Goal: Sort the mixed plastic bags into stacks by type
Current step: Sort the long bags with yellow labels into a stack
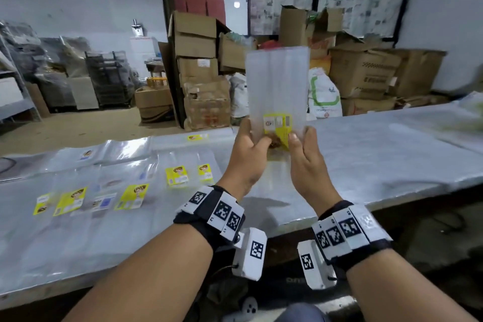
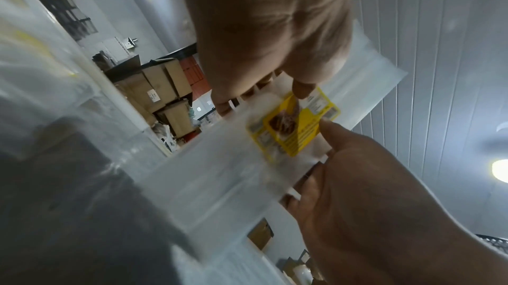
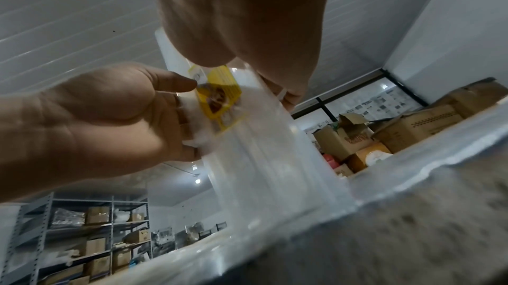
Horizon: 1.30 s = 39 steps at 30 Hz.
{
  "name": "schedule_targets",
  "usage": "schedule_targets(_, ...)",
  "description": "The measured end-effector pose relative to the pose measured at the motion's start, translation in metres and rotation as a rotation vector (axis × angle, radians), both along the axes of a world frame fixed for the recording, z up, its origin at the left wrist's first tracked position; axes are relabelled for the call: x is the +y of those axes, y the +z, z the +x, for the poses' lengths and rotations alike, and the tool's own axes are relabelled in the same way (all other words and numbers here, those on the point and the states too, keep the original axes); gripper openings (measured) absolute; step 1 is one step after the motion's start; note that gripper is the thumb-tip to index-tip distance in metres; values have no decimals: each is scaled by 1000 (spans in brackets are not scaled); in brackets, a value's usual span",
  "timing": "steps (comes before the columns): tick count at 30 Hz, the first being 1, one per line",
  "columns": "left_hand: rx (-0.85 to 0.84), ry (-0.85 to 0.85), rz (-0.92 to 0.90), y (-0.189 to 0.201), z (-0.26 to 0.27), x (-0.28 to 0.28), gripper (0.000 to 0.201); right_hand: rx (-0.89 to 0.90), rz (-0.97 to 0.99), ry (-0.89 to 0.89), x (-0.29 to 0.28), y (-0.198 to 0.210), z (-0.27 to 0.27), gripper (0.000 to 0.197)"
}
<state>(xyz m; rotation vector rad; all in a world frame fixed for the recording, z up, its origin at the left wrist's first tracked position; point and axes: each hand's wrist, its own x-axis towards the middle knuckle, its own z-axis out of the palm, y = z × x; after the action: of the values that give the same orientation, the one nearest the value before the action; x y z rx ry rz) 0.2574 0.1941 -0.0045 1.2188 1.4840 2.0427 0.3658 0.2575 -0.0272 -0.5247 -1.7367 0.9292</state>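
Observation:
I hold one clear plastic bag (image 1: 277,81) upright above the table, its yellow label (image 1: 277,127) at the bottom edge. My left hand (image 1: 257,140) pinches the lower left corner, thumb in front. My right hand (image 1: 300,136) pinches the lower right corner the same way. In the left wrist view the left hand (image 2: 264,94) comes from the top and the right hand (image 2: 327,131) from the lower right, both gripping beside the label (image 2: 294,124). The right wrist view shows the bag (image 3: 261,159) between my right hand (image 3: 247,68) and left hand (image 3: 189,85).
Flat bags lie in rows on the table's left: yellow-labelled ones (image 1: 70,201) (image 1: 176,175) and a blue-and-white-labelled one (image 1: 103,201). The table (image 1: 379,154) is covered in plastic sheet. Cardboard boxes (image 1: 366,70) and sacks stand behind it. Its front edge (image 1: 287,227) runs just below my wrists.

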Motion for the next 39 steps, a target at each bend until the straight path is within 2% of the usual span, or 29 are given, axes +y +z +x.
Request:
schedule_targets(5,40,23,-62,-23,3,4,17,-49,-73,13,6,-25,5,10)
schedule_targets(10,76,38,-89,-32,2,7,9,-70,-94,5,4,-26,3,9)
schedule_targets(17,89,8,-62,-23,-13,-6,19,-17,25,28,-2,-9,-5,13)
schedule_targets(22,29,30,-109,-24,-31,-25,30,-37,66,50,-9,-4,-28,19)
schedule_targets(25,31,79,-206,-25,-43,-38,41,-45,27,75,-16,-6,-46,17)
schedule_targets(29,40,139,-335,-29,-62,-69,32,-90,-70,115,-31,-23,-69,11)
schedule_targets(35,268,382,-644,-24,-117,-133,21,-179,-114,181,-60,-41,-106,8)
schedule_targets(39,452,550,-1000,-26,-161,-166,39,-249,-81,204,-67,-38,-126,16)
